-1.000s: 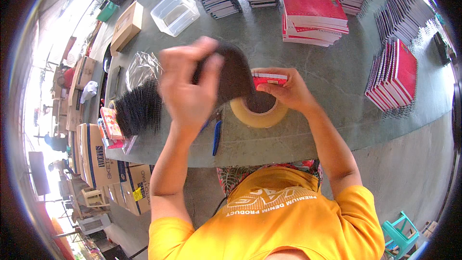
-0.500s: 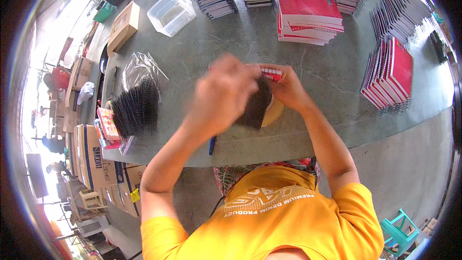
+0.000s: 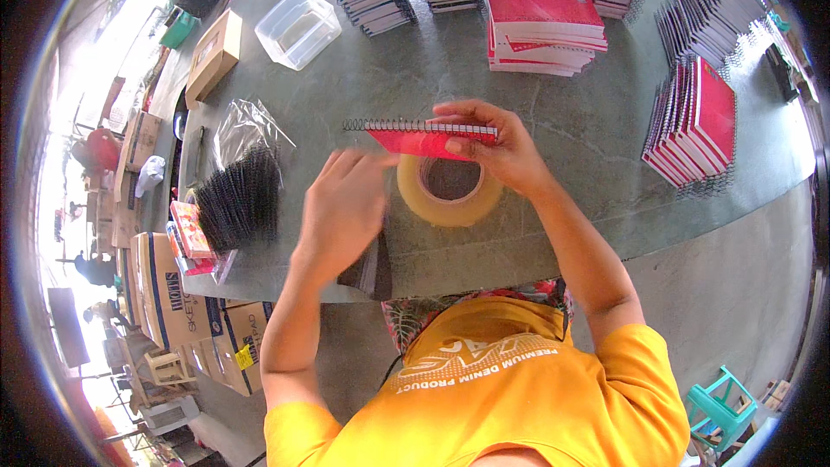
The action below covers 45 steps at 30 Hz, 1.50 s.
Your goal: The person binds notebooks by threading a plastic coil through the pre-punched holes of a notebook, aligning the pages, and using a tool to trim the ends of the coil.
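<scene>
My right hand [image 3: 506,151] grips a red spiral-bound notebook [image 3: 424,137]. It holds the notebook level, spine toward the far side, just above a roll of tan packing tape [image 3: 450,195] that lies flat on the grey table [image 3: 562,78]. My left hand [image 3: 346,207] is blurred with its fingers apart, left of the tape roll, and nothing shows in its fingers. A dark sheet [image 3: 370,270] lies by the heel of that hand at the table's near edge.
A heap of black spiral coils [image 3: 240,199] and a clear plastic bag [image 3: 242,125] lie to the left. A clear tub [image 3: 298,28] and a cardboard box [image 3: 212,56] sit at the far left. Stacks of red notebooks [image 3: 540,26] [image 3: 696,121] line the back and right. Cartons [image 3: 164,285] stand on the floor.
My left hand came down from above the tape roll, where it held the dark sheet, to the near edge. The sheet now lies there, and the red notebook is uncovered.
</scene>
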Tool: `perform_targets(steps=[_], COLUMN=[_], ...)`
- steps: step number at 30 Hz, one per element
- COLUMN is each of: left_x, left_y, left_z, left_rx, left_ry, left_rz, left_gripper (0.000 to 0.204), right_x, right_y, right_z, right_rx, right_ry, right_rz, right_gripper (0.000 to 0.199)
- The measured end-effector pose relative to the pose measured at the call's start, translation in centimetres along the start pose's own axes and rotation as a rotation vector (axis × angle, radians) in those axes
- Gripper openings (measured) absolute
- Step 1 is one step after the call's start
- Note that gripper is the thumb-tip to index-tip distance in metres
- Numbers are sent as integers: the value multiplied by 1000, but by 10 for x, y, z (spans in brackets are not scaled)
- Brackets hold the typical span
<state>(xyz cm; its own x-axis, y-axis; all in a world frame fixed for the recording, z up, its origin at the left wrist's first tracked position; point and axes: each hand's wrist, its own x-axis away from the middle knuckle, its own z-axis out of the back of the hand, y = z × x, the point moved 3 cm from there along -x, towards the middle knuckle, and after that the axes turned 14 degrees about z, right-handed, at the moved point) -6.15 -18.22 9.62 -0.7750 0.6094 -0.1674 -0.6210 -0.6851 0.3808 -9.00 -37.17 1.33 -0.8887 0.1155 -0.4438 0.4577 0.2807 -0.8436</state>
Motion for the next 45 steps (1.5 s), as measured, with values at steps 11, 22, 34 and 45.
perform_targets(steps=[11,22,34,45], left_x=[-55,-59,-60,-57], left_y=[50,51,57,58], left_z=[-46,-31,-33,-40], left_rx=[175,263,222,126], left_ry=[130,-6,10,53], left_rz=[-284,-287,-220,-344], left_gripper=[20,20,16,16], right_x=[4,5,5,8], right_y=[12,3,1,4], right_z=[17,7,0,12], right_rx=[443,550,561,644], right_ry=[-76,-107,-47,-102], right_rz=[-5,131,172,108], right_gripper=[13,13,14,14])
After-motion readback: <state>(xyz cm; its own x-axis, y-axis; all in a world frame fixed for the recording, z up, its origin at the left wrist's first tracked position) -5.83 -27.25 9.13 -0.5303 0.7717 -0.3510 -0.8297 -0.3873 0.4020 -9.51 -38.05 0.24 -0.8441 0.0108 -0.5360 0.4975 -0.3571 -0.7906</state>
